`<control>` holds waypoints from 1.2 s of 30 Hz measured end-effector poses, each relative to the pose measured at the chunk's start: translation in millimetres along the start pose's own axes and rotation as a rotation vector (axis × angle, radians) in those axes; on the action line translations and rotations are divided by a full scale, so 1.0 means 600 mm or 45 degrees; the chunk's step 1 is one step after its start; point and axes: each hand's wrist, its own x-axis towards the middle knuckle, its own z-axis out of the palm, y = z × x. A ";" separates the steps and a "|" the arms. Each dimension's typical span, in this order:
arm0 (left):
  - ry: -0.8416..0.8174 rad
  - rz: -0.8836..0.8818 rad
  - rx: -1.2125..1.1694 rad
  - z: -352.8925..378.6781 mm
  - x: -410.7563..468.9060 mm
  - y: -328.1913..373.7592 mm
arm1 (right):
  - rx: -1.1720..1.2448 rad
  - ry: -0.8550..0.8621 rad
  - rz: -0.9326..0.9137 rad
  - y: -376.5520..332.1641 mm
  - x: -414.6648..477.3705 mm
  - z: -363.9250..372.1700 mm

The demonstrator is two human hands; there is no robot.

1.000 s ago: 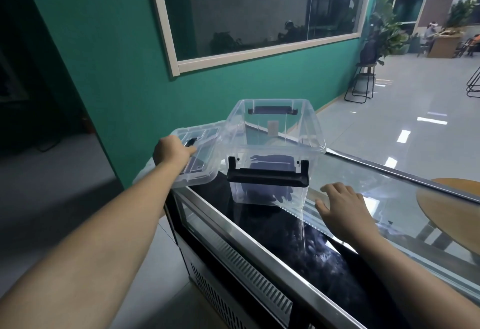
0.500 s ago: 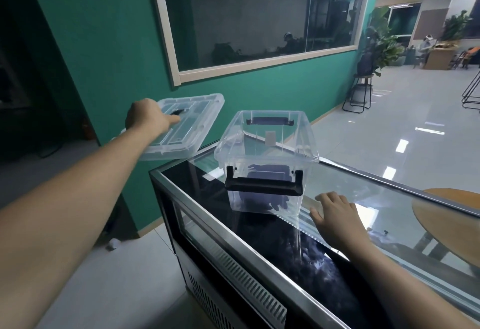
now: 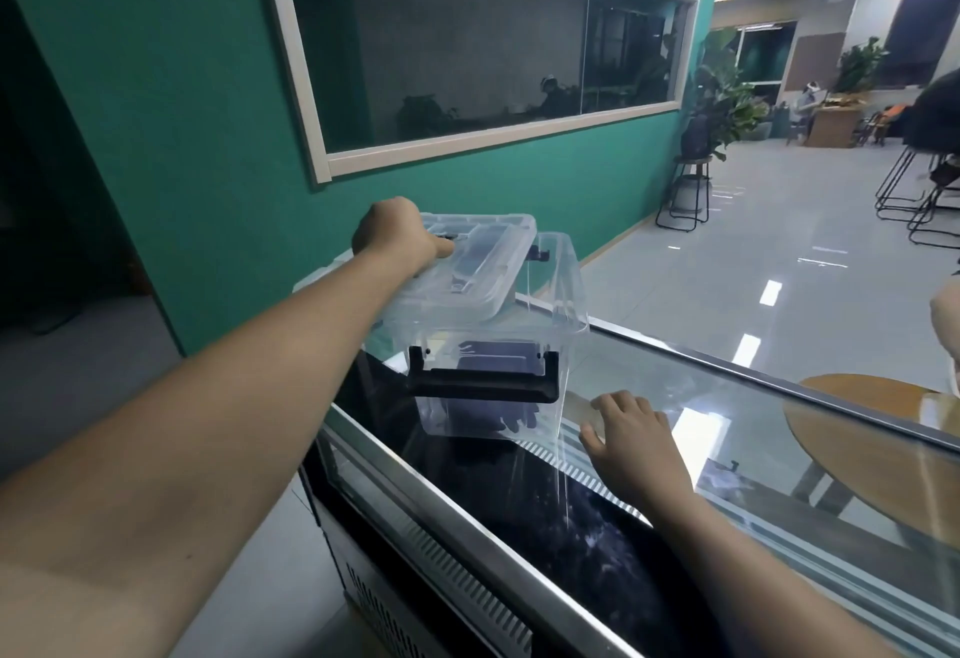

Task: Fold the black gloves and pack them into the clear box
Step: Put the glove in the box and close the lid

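Head view showed your left hand (image 3: pixel 397 236) with its fingers clamped on the near-left edge of the clear lid (image 3: pixel 467 268), which you held tilted over the left part of the open clear box (image 3: pixel 498 345). That lid overlapped the box's rim on the left, while the right side of the opening was uncovered. The black gloves (image 3: pixel 493 397) lay at the bottom of the box, seen through its front wall behind the black latch handle (image 3: pixel 483 382) that hung across it. Your right hand (image 3: pixel 631 442) rested palm down on the desk (image 3: pixel 727 423) just to the right of the box, fingers spread apart and holding nothing.

Nothing stood between your hands and the box. The desk was a glass-topped cabinet with a metal rim and a vented front panel, and the box sat near its far left end. A round wooden table (image 3: pixel 883 449) showed beyond the glass at right. Behind the box rose a teal wall (image 3: pixel 182 112) with a wide framed window (image 3: pixel 467 44). Farther right, a glossy pale floor ran past a potted plant (image 3: pixel 722 96) on a stool and some black stools (image 3: pixel 914 190).
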 end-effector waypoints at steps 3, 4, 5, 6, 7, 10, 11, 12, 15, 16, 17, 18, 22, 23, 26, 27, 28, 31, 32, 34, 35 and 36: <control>-0.027 0.013 -0.004 0.019 -0.013 0.028 | 0.001 0.003 -0.001 0.001 -0.001 0.000; -0.037 0.019 -0.001 0.024 -0.017 0.036 | 0.009 0.005 -0.004 0.000 -0.001 0.000; -0.046 0.023 -0.003 0.028 -0.022 0.043 | 0.012 0.007 -0.006 0.001 -0.001 0.000; -0.054 0.026 -0.004 0.031 -0.026 0.050 | 0.009 0.006 -0.008 0.001 -0.001 0.000; -0.059 0.026 -0.006 0.034 -0.030 0.056 | 0.008 0.004 -0.008 0.001 -0.001 0.000; -0.069 0.031 -0.003 0.041 -0.038 0.070 | 0.013 0.001 -0.006 0.001 -0.001 0.000; -0.069 0.032 -0.006 0.044 -0.041 0.072 | 0.014 0.002 -0.006 0.001 -0.001 0.000; -0.068 0.033 -0.009 0.046 -0.042 0.075 | 0.016 0.003 -0.006 0.001 -0.001 0.000; -0.074 0.024 -0.017 0.050 -0.045 0.079 | 0.017 0.001 -0.005 0.001 -0.001 0.001; -0.076 0.021 -0.021 0.051 -0.045 0.081 | 0.019 0.001 -0.005 0.002 0.000 0.002; -0.080 0.017 -0.023 0.052 -0.045 0.082 | 0.021 0.001 -0.005 0.002 0.000 0.002; -0.085 0.013 -0.022 0.053 -0.044 0.083 | 0.024 0.004 -0.005 0.003 0.000 0.003; -0.109 0.020 0.006 0.059 -0.041 0.090 | 0.031 0.007 -0.005 0.004 0.000 0.005; -0.113 0.024 0.004 0.061 -0.040 0.092 | 0.034 0.006 -0.006 0.004 0.000 0.005; -0.123 0.042 0.008 0.068 -0.042 0.096 | 0.033 0.004 -0.005 0.005 0.001 0.005; -0.124 0.048 0.014 0.070 -0.042 0.095 | 0.033 0.005 -0.006 0.005 0.001 0.005; -0.122 0.052 0.021 0.073 -0.042 0.094 | 0.033 0.005 -0.007 0.005 0.001 0.005; -0.121 0.063 0.042 0.077 -0.043 0.092 | 0.030 0.004 -0.009 0.005 0.002 0.005; -0.123 0.067 0.054 0.078 -0.042 0.092 | 0.027 0.006 -0.010 0.005 0.002 0.006; -0.130 0.091 0.097 0.080 -0.043 0.092 | 0.024 0.009 -0.010 0.007 0.002 0.006; -0.136 0.117 0.116 0.083 -0.043 0.091 | 0.025 0.011 -0.010 0.007 0.002 0.006; -0.143 0.149 0.119 0.087 -0.042 0.090 | 0.027 0.015 -0.012 0.007 0.002 0.007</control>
